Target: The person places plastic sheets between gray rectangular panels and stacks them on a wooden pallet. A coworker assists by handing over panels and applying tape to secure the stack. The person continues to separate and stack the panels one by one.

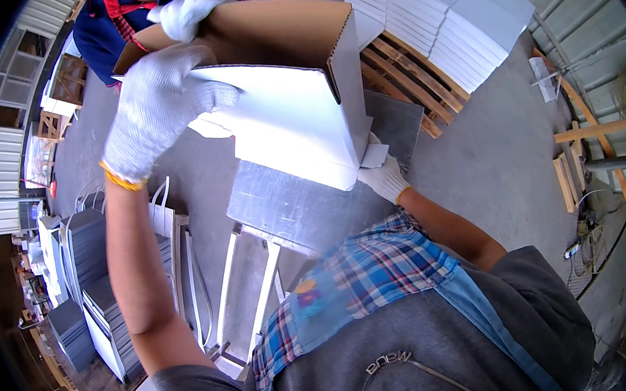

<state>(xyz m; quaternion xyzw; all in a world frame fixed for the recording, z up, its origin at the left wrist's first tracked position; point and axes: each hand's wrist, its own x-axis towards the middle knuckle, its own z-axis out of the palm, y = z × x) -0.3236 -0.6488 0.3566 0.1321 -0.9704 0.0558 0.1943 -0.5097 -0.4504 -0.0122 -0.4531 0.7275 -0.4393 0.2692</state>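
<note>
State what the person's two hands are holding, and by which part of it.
Both hold the white cardboard box. The left hand grips its upper left edge; the right hand holds its lower right corner. A co-worker's gloved hand holds the far brown flap.

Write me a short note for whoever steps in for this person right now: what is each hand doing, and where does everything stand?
Left hand, in a white knit glove, grips the top edge of the large open cardboard box, white outside and brown inside.
Right hand, gloved too, supports the box's lower corner.
The box is tilted over the grey metal-topped table.
A co-worker's gloved hand holds the far rim of the box.
Done: box is opened and held up. Whether anything is inside is hidden.
Left: box is not yet set flat or closed.
Nearby: stacked flat white cartons on a wooden pallet.
</note>
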